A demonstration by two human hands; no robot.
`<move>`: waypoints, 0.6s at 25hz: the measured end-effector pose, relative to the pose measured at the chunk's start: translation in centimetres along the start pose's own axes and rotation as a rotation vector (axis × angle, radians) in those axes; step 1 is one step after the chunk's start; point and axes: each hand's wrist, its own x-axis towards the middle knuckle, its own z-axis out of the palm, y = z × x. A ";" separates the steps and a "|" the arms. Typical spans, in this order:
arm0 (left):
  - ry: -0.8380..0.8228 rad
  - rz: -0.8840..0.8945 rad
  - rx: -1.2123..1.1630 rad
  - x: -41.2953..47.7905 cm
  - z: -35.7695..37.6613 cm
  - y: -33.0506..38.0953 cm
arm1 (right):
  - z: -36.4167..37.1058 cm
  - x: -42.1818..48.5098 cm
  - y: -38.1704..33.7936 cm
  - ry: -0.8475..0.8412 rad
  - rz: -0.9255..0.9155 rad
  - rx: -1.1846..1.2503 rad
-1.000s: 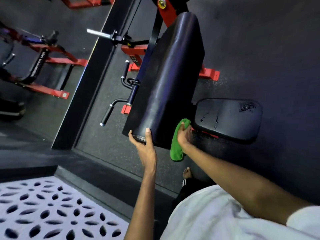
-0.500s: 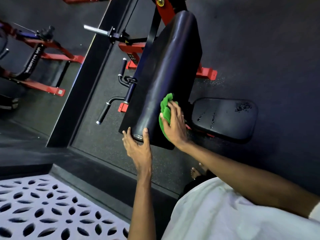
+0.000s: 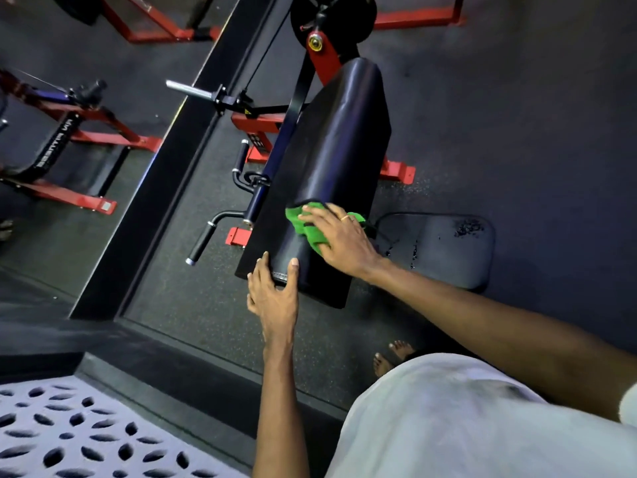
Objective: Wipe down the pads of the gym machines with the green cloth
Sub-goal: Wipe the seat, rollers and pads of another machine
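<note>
A long black padded rest of a red-framed machine runs away from me, tilted. My left hand grips its near end, thumb on the top face and fingers round the left edge. My right hand presses the green cloth flat on the pad's top face, a little beyond the left hand, fingers spread and fairly straight. The cloth shows at both sides of the fingers. A smaller black seat pad lies to the right, with dark wet marks on it.
Black handles and a steel bar stick out left of the pad. Another red machine stands at far left. A white perforated panel fills the bottom left. My bare feet are on the dark rubber floor.
My right hand has carried the cloth from the pad's near right edge up onto its top face and across to the left. My left hand has kept its grip.
</note>
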 end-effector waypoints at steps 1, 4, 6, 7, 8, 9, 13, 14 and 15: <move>-0.001 0.006 -0.005 0.0 0.1 0.0 | -0.1 1.3 1.0 0.021 0.067 0.006; 0.012 -0.006 -0.024 -0.2 0.3 0.3 | -0.1 3.5 2.0 0.077 0.392 0.090; 0.028 -0.003 -0.040 -0.2 0.4 0.3 | 0.6 2.4 0.9 0.073 0.646 0.261; 0.032 0.000 -0.045 -0.2 0.5 0.2 | 0.8 1.3 0.2 0.029 0.765 0.356; 0.035 0.005 -0.044 -0.2 0.6 0.1 | 1.2 -0.1 -0.2 -0.029 0.818 0.424; 0.036 0.010 -0.039 -0.2 0.6 0.1 | 1.6 -1.7 -0.8 -0.084 0.799 0.453; 0.023 -0.003 -0.038 -0.1 0.6 0.0 | 4.1 -5.5 -0.4 -0.101 0.749 0.452; 0.026 -0.002 -0.042 -0.1 0.6 0.1 | 4.7 -5.5 0.1 -0.098 0.856 0.496; 0.033 0.001 -0.042 -0.1 0.6 0.0 | 5.0 -5.1 0.8 -0.114 0.991 0.560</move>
